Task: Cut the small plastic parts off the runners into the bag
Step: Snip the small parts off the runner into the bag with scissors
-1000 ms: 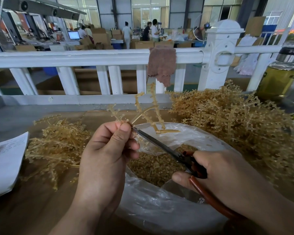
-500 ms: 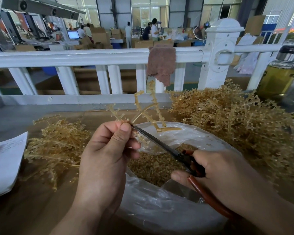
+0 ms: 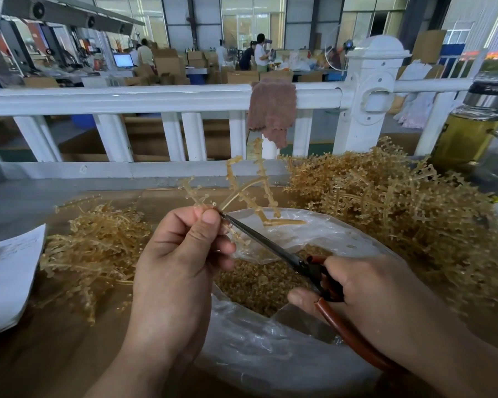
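Right, L hand (image 3: 179, 262) first: thumb and forefinger pinch the stem of a branched, amber see-through plastic runner (image 3: 243, 191), other fingers curled under. From that pinch the runner fans up and away, arms pointing twd the white railing (image 3: 156, 96). One toothed branch drops down-right from the pinch, over the mouth of the clear plastic bag (image 3: 270, 354).

R hand (image 3: 371, 291) is wrapped round the red-brown handles of the black-bladed scissors (image 3: 270, 245). Their long axis runs diagonally, lower right up to upper left, tip just beside the L thumb. The blades read as one thin dark line, so prob. near closed; can't say fully. They lie alongside that hanging branch, so the next snip looks to be there, v. close to the thumb. Mind it!

The bag sits right under the cut, with a bed of small tan cut parts (image 3: 256, 280) inside. On the brown table (image 3: 41, 354), a big tangle of amber runners (image 3: 385, 202) lies R of the bag and a flatter heap (image 3: 98, 242) lies L.
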A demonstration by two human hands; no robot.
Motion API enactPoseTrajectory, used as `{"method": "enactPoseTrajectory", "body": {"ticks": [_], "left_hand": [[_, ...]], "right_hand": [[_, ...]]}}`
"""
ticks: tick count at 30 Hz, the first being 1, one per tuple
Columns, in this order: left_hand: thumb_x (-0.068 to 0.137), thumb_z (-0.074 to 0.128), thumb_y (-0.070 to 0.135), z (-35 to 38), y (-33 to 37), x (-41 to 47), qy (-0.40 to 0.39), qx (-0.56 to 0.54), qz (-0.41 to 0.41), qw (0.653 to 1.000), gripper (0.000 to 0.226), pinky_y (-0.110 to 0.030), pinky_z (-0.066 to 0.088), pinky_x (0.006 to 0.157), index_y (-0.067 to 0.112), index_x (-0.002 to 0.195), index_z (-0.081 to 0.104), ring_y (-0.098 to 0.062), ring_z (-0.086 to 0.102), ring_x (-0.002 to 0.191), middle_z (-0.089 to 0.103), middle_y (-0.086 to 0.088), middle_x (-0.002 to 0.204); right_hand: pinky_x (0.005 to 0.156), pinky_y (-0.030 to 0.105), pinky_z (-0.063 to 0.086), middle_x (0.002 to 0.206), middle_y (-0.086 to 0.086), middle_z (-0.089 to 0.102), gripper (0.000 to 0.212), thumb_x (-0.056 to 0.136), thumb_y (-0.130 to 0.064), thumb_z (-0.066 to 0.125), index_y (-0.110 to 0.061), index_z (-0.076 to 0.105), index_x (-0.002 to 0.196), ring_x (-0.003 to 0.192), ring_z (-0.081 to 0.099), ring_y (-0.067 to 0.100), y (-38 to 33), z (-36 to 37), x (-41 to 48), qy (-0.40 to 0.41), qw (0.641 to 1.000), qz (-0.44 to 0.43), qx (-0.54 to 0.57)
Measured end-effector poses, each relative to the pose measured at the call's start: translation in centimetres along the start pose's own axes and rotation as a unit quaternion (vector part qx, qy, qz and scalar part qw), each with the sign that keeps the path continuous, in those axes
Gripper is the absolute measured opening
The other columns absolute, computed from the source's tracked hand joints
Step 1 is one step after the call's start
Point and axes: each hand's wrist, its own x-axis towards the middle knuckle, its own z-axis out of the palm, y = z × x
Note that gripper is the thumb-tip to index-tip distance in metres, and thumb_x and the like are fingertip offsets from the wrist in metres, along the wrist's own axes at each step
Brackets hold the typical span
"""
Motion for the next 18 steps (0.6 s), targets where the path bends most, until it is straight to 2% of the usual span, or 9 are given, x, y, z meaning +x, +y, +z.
{"method": "enactPoseTrajectory", "body": {"ticks": [6,10,12,14,15,18], "left_hand": [[0.083,0.069,0.031,-0.05,0.07,0.02,0.003,-0.001,-0.001,1.0,0.01,-0.022,0.051,0.055,0.026,0.074,0.071,-0.01,0.059,0.064,0.064,-0.001,0.076],[0.089,0.065,0.026,-0.15,0.06,0.06,0.001,0.002,0.002,1.0,0.008,-0.023,0.051,0.056,0.022,0.083,0.068,-0.013,0.058,0.065,0.063,-0.002,0.077],[0.093,0.061,0.018,-0.36,0.16,0.24,-0.008,-0.002,-0.002,1.0,0.007,-0.024,0.051,0.058,0.02,0.09,0.066,-0.014,0.057,0.066,0.062,-0.003,0.078],[0.094,0.058,0.013,-0.43,0.2,0.35,-0.017,-0.008,-0.015,1.0,0.013,-0.025,0.052,0.061,0.021,0.088,0.066,-0.014,0.059,0.07,0.063,-0.003,0.079],[0.091,0.059,0.014,-0.42,0.2,0.34,-0.016,-0.014,-0.025,0.999,0.012,-0.026,0.054,0.062,0.021,0.085,0.066,-0.016,0.061,0.071,0.064,-0.005,0.079],[0.087,0.062,0.026,-0.34,0.04,0.21,0.004,-0.015,-0.051,0.999,0.009,-0.027,0.057,0.064,0.022,0.082,0.069,-0.02,0.067,0.074,0.068,-0.009,0.081]], "right_hand": [[0.053,0.025,0.035,0.057,-0.006,0.05,0.083,0.051,-0.098,0.003,-0.026,0.042,0.066,0.053,0.047,0.003,-0.15,-0.09,0.18,-0.006,1.0,0.003,-0.008],[0.05,0.022,0.031,0.056,-0.005,0.051,0.074,0.057,-0.095,0.02,-0.025,0.044,0.065,0.05,0.047,0.004,0.15,-0.08,0.21,-0.004,1.0,0.008,0.015],[0.049,0.02,0.03,0.056,-0.004,0.052,0.076,0.056,-0.097,0.027,-0.023,0.046,0.064,0.049,0.049,0.006,0.36,-0.12,0.24,-0.004,0.999,0.01,0.036],[0.048,0.02,0.032,0.059,-0.003,0.055,0.082,0.053,-0.101,0.027,-0.022,0.047,0.065,0.051,0.053,0.007,0.45,-0.14,0.21,-0.005,0.998,0.016,0.068],[0.048,0.021,0.034,0.063,-0.006,0.058,0.084,0.051,-0.102,0.024,-0.023,0.049,0.066,0.053,0.054,0.007,0.4,-0.13,0.18,-0.003,0.996,0.02,0.084],[0.052,0.027,0.032,0.076,-0.034,0.057,0.093,0.044,-0.107,0.012,-0.029,0.051,0.074,0.051,0.053,0.004,-0.14,-0.03,0.17,0.008,0.994,0.026,0.101]]}}
